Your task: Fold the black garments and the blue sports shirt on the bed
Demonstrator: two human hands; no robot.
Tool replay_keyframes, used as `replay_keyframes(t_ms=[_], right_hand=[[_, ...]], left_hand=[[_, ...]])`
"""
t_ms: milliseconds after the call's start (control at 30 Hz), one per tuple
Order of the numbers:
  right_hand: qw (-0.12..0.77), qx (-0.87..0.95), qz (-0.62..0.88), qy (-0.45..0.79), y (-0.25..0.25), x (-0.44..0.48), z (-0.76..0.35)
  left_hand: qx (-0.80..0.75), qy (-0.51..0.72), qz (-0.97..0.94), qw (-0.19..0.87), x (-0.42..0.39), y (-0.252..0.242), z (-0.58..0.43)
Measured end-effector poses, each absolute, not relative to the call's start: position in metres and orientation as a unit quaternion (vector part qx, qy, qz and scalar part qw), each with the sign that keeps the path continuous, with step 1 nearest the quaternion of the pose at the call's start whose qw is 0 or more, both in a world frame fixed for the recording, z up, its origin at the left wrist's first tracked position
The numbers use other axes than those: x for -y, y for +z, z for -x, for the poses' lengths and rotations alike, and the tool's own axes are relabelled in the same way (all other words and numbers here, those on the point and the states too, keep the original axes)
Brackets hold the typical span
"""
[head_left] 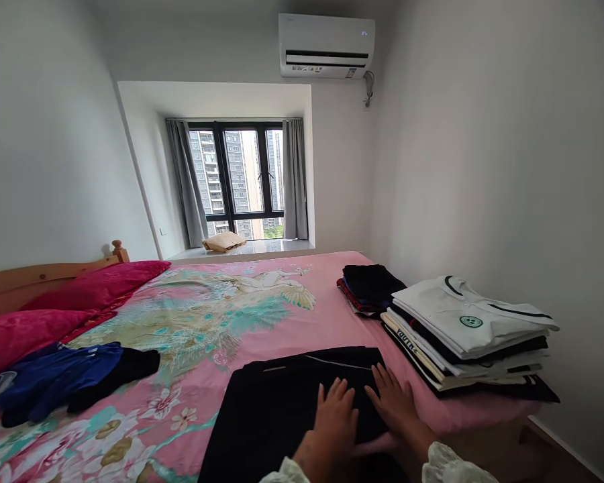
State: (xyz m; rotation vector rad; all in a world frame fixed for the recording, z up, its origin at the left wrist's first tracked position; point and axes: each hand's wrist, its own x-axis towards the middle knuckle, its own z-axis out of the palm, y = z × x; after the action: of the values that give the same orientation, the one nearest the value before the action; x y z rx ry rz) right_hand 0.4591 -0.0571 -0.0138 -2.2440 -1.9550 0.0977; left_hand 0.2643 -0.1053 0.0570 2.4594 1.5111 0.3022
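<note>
In the head view, the black garment (pixel 272 422) lies directly under both hands, folded and spread flat at the bed's near edge. The left hand (pixel 336 412) rests palm down on its right half, fingers loosely apart, gripping nothing. The right hand (pixel 393 401) is likewise spread and slack, lying along the garment's right edge. Most of the cloth extends leftward from the left hand, so that hand is nearer its middle, and the right is nearer the tall stack (pixel 468 322) of folded clothes. The far edge, with a pale line, runs roughly crosswise just beyond the fingertips; the near end passes out of view, so I cannot tell which way the long axis goes.

The surface is a pink sheet (pixel 312 329) printed with flowers and a bird. The tall stack, a white shirt on top, stands right of the hands; a smaller pile (pixel 372 285) sits just behind it to the left. A loose blue garment (pixel 75 376) lies well apart, toward the red pillows (pixel 105 285) and wooden headboard (pixel 30 275). Beyond are a window (pixel 244 168) between grey curtains (pixel 295 181) and a wall-mounted air conditioner (pixel 327 45).
</note>
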Motion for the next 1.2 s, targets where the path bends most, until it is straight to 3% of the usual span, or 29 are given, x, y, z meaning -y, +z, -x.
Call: replay_keyframes(t_ms=[200, 633, 800, 1033, 1200], right_hand=[[0.090, 0.659, 0.746, 0.027, -0.010, 0.060, -0.460], [0.110, 0.656, 0.746, 0.027, -0.013, 0.060, -0.460], [0.105, 0.652, 0.750, 0.022, -0.015, 0.059, -0.459], [0.106, 0.653, 0.750, 0.011, -0.021, 0.057, -0.460], [0.095, 0.660, 0.745, 0.015, -0.022, 0.057, -0.462]], left_hand=[[-0.529, 0.122, -0.830, 0.133, 0.113, 0.027, -0.260], [-0.770, 0.017, -0.638, -0.005, 0.142, 0.009, -0.028], [-0.775, 0.022, -0.631, -0.015, 0.140, 0.008, -0.021], [-0.755, 0.083, -0.650, 0.026, 0.115, 0.042, -0.019], [-0.716, 0.071, -0.694, 0.003, 0.112, 0.026, -0.020]])
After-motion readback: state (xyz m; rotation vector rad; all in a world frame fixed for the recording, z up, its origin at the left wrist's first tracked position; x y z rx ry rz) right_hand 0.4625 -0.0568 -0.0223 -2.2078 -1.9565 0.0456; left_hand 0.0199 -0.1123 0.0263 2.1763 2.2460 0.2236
